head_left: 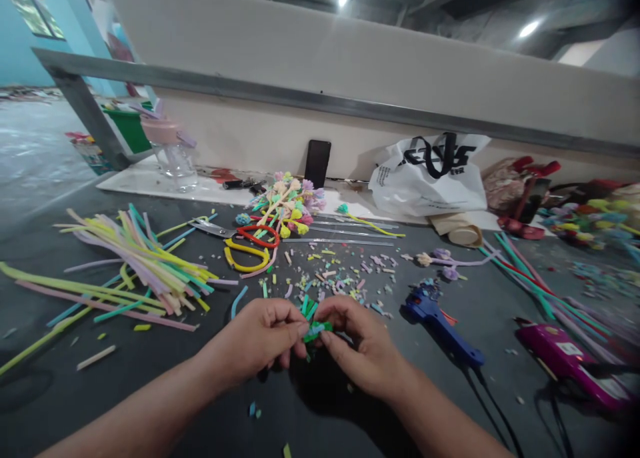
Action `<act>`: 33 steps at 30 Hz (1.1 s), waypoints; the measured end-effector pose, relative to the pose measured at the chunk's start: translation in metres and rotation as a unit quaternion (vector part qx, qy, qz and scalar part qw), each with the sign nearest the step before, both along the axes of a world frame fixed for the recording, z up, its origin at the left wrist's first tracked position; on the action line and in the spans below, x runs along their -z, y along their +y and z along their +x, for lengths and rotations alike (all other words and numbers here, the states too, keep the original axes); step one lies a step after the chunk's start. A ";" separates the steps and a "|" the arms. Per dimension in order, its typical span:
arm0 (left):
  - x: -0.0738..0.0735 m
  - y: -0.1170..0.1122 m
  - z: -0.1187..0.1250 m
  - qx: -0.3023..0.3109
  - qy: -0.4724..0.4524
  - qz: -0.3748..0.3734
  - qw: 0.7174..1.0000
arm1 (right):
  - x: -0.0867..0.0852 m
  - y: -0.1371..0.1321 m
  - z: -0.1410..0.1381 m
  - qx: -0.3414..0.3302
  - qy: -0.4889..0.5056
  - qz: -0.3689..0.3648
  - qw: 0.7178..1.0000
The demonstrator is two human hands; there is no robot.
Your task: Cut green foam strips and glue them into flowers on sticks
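Between my two hands, low over the dark table, is a small green and blue piece of pipe-cleaner craft [317, 330]. My left hand [265, 335] is closed, pinching its left side between thumb and fingers. On the other side, my right hand [363, 345] curls round it with thumb and forefinger on its edge. Its underside is hidden by my fingers. Just beyond my hands lie many short cut bits of pipe cleaner [340, 278]. Scissors [250, 238] with red and yellow handles rest farther off to the left.
A pile of long pipe cleaners [145, 265] spreads at left. Finished flower stems [293, 201] lie at the back before a leaning phone [317, 161]. A blue glue gun [443, 325] and a magenta corded device [575, 361] lie right. A white bag [430, 178] and a bottle [173, 151] stand behind.
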State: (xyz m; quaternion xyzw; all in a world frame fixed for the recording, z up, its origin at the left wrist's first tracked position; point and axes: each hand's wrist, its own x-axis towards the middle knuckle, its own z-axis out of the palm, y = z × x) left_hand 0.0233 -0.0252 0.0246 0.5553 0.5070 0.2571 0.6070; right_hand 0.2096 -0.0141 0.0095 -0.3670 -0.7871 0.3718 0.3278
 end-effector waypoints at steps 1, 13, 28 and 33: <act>-0.001 0.000 0.000 -0.012 0.013 0.018 1.000 | -0.001 0.001 -0.001 0.001 0.017 -0.060 0.998; 0.007 -0.005 -0.002 0.015 0.153 0.271 0.950 | -0.011 0.005 -0.012 0.015 0.126 -0.337 0.933; 0.000 0.000 -0.010 0.116 0.183 0.286 0.933 | -0.005 0.004 -0.015 0.046 0.116 -0.314 0.941; 0.006 -0.002 -0.010 0.129 0.219 0.330 0.909 | 0.001 0.004 -0.015 0.046 0.113 -0.313 0.942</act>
